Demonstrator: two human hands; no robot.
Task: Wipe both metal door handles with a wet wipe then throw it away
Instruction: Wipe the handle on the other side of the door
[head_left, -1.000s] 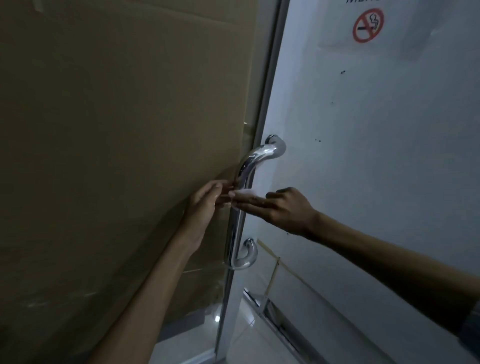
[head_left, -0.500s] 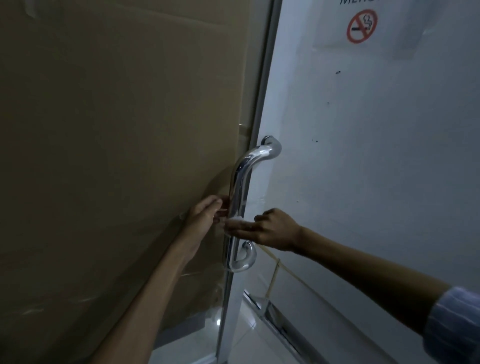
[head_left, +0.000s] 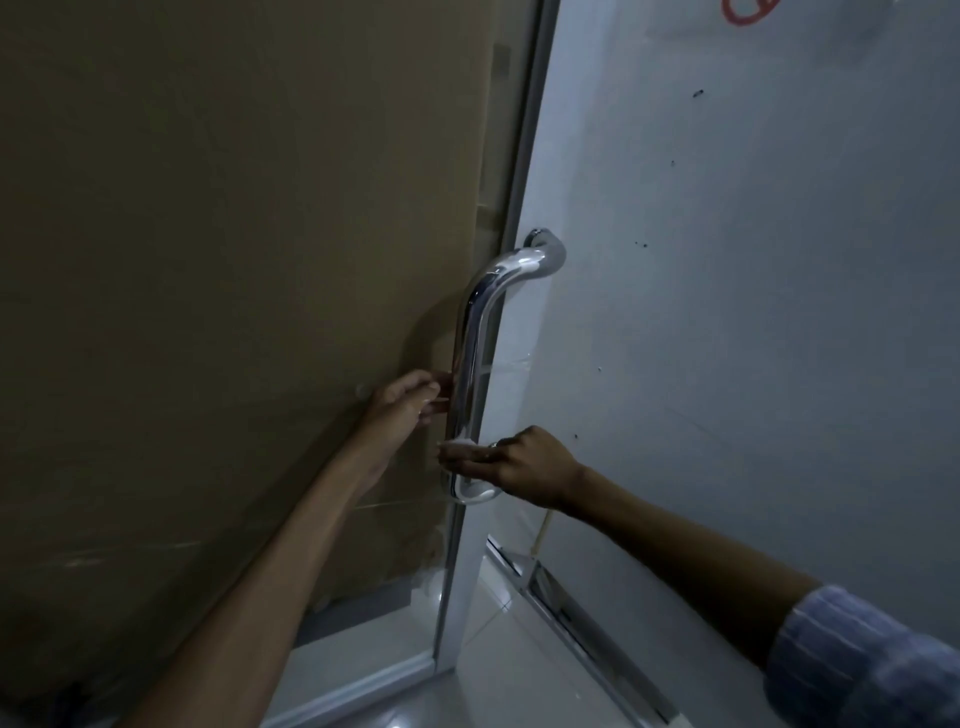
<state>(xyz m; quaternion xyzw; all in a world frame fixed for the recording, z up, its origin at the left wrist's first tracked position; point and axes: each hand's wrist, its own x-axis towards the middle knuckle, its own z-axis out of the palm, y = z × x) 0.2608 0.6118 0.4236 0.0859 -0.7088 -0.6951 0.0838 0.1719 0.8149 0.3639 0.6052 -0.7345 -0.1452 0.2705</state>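
Note:
A shiny metal door handle (head_left: 475, 332) runs vertically along the edge of a white door (head_left: 727, 312). My right hand (head_left: 511, 465) is wrapped around the handle's lower end and presses a white wet wipe (head_left: 457, 445) against the bar; only a sliver of the wipe shows above the fingers. My left hand (head_left: 408, 397) reaches in from the left, its fingertips touching the far side of the bar a little higher up. A second handle is not visible.
A brown cardboard sheet (head_left: 234, 312) covers the glass panel to the left. A red no-smoking sign (head_left: 748, 10) sits at the top of the white door. A metal floor rail (head_left: 571, 613) runs along the door's base over pale tiles (head_left: 498, 670).
My right hand has slid the wipe down the bar from its middle to near the bottom bend. My left hand followed downward, staying a bit higher.

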